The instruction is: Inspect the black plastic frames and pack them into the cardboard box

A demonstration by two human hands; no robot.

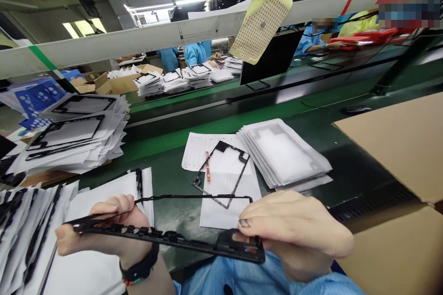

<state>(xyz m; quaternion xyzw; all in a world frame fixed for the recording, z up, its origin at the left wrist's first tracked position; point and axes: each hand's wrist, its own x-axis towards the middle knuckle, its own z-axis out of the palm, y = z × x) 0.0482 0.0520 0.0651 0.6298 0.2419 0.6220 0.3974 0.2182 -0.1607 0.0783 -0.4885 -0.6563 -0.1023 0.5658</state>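
A thin black rectangular plastic frame (166, 238) is held up close to me, seen nearly edge-on. My left hand (114, 228) grips its left end, the thumb at the corner and the fingers curled. At the other end my right hand (294, 230) has its fingers closed on the right corner. Beyond them, a second black frame (238, 177) lies on a white sheet (221, 216) on the dark green bench. A red-and-white strip (207, 166) lies across this frame's left side, partly over a printed form (194, 147).
A stack of white sleeves (290, 152) lies right of the form. Piles of sleeved black frames (79, 133) and upright sleeves (31, 235) fill the left. Cardboard (398, 143) borders the right. A yellow sheet (263, 18) hangs from the overhead rail; co-workers sit beyond.
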